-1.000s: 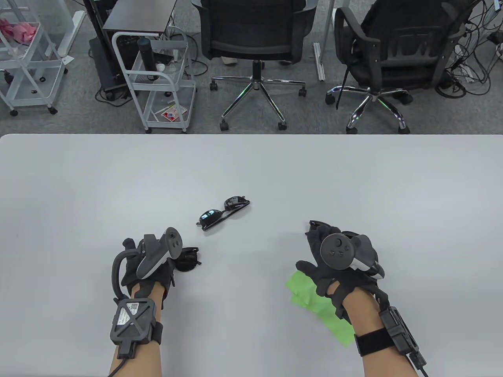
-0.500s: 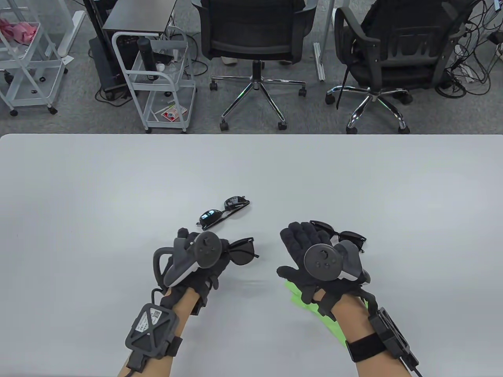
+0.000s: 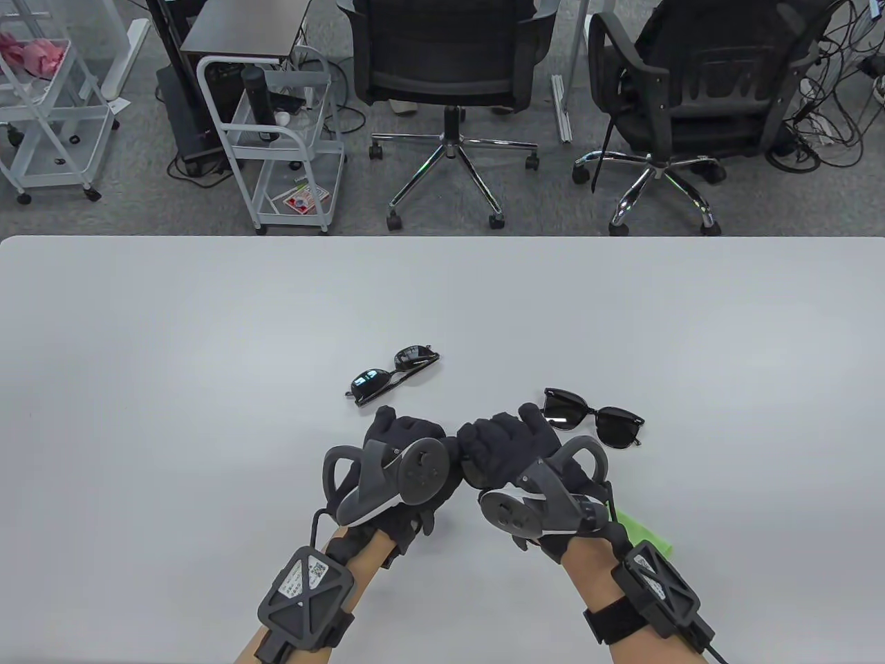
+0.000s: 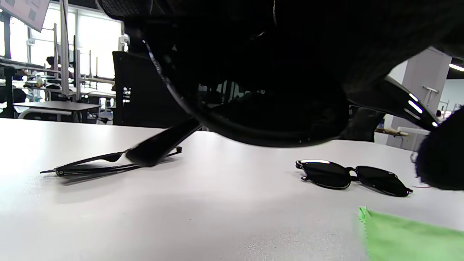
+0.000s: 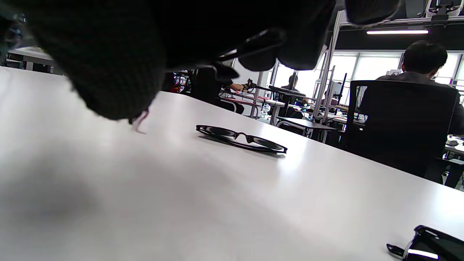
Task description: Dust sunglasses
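Table view: the left hand and right hand meet at 6 o'clock on the surface, both grips curled around a held pair of sunglasses, hidden here.

Left wrist view: its lens hangs under the fingers; the green cloth lies unused at 4 o'clock.

Right wrist view: the curled fingers fill the top of the frame. Bare gloves may smear the lenses.

The white table bears two sunglasses pairs (folded) and a green cloth.
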{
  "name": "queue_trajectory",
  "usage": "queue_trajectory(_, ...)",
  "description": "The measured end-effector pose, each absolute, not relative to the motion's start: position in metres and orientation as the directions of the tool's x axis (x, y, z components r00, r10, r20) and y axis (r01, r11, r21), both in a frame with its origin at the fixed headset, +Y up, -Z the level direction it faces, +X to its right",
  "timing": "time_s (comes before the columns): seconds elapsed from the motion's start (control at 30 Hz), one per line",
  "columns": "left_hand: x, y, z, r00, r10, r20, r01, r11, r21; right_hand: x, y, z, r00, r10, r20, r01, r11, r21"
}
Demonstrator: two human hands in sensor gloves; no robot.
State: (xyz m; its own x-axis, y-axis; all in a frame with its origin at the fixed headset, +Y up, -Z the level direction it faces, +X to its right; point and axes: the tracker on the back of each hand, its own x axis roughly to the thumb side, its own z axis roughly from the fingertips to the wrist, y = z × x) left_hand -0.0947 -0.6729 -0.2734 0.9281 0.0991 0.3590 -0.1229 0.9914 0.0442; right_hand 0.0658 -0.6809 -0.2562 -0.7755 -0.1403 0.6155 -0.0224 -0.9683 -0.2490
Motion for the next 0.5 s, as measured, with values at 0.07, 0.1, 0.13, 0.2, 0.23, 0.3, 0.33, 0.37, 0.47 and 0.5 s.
queue_trajectory(0.07,-0.095,-0.675,-0.273,0.928,0.105,0.357,-0.128,0.991,0.041,0.066,-0.680,-0.255,-0.778,-0.154,0.610,-0.018,-0.964,-0.266)
queue_trajectory(0.1,-0.096,-0.675,-0.273,0.929,0.104,0.355,-0.127,0.991,0.041,0.066,-0.679,-0.256,-0.781,-0.164,0.603,-0.010,-0.961,-0.276)
queue_trajectory(0.13,-0.097,-0.677,-0.273,0.931,0.098,0.352,-0.119,0.992,0.037,0.068,-0.677,-0.256,-0.792,-0.164,0.588,-0.009,-0.960,-0.280)
queue_trajectory(0.2,-0.098,-0.681,-0.274,0.933,0.042,0.357,-0.056,0.998,0.029,0.073,-0.676,-0.258,-0.809,-0.151,0.568,-0.021,-0.958,-0.284)
queue_trajectory(0.23,-0.099,-0.683,-0.274,0.934,0.006,0.356,-0.022,0.999,0.040,0.076,-0.676,-0.260,-0.822,-0.120,0.557,-0.044,-0.961,-0.272)
queue_trajectory(0.3,-0.100,-0.687,-0.275,0.927,-0.095,0.363,0.072,0.995,0.075,0.080,-0.677,-0.262,-0.832,-0.086,0.549,-0.065,-0.966,-0.250)
queue_trajectory(0.33,-0.100,-0.687,-0.275,0.922,-0.128,0.366,0.099,0.990,0.098,0.081,-0.678,-0.262,-0.832,-0.082,0.549,-0.065,-0.967,-0.245)
queue_trajectory(0.37,-0.102,-0.686,-0.275,0.917,-0.146,0.373,0.105,0.986,0.126,0.081,-0.678,-0.262,-0.832,-0.086,0.548,-0.062,-0.967,-0.246)
queue_trajectory(0.47,-0.104,-0.684,-0.275,0.919,-0.112,0.377,0.073,0.990,0.117,0.081,-0.676,-0.262,-0.830,-0.072,0.554,-0.077,-0.967,-0.242)
queue_trajectory(0.5,-0.105,-0.683,-0.275,0.919,-0.112,0.378,0.071,0.990,0.120,0.082,-0.676,-0.262,-0.827,-0.056,0.560,-0.091,-0.969,-0.231)
